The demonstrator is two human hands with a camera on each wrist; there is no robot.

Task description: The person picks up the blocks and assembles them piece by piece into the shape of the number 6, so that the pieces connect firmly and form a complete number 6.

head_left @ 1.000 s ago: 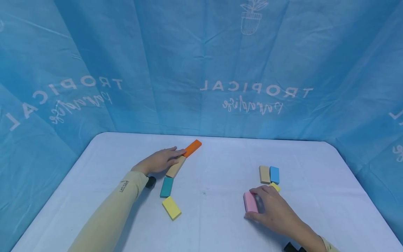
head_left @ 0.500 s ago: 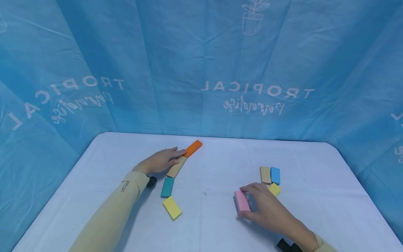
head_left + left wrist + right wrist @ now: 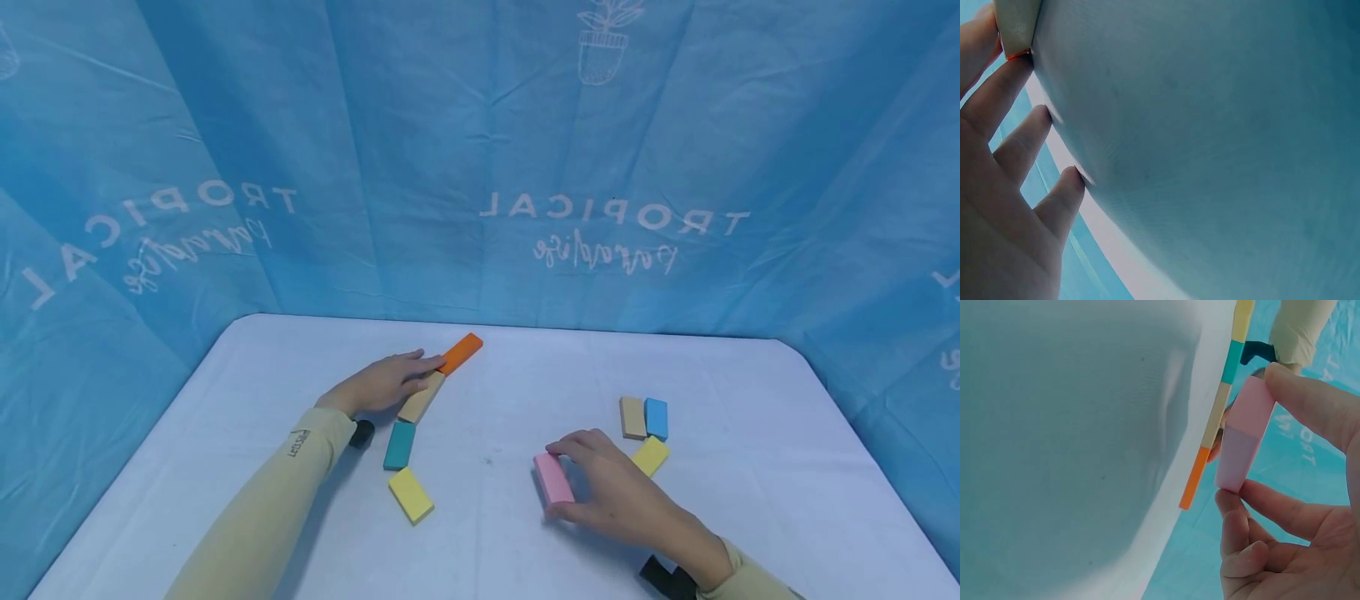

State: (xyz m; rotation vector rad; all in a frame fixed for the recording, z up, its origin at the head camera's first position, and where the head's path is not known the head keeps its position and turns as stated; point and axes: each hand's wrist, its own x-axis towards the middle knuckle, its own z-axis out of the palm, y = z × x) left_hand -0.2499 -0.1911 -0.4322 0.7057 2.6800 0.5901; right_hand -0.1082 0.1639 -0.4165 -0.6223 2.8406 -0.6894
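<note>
My right hand (image 3: 618, 492) pinches a pink block (image 3: 553, 478) between thumb and fingertips, above the right-middle of the table. In the right wrist view that pink block (image 3: 1244, 434) sits between the thumb tip and the fingertips. My left hand (image 3: 375, 385) rests with fairly straight fingers against a slanted row, touching near where a beige block (image 3: 418, 403) meets an orange block (image 3: 461, 353). A teal block (image 3: 400, 447) follows the beige one, and a yellow block (image 3: 411, 496) lies nearest me, turned the other way. The left wrist view shows the fingers spread, with a block (image 3: 1017, 25) beside the thumb.
Right of my right hand lie another beige block (image 3: 632, 417), a blue block (image 3: 656, 418) and a yellow block (image 3: 650, 456), the last partly hidden behind the hand. A white cloth (image 3: 510, 550) covers the table. Blue printed curtains (image 3: 420, 167) stand behind and at both sides.
My right hand has moved left with the pink block, uncovering more of the yellow block on the right. The left hand and the row beside it have stayed put.
</note>
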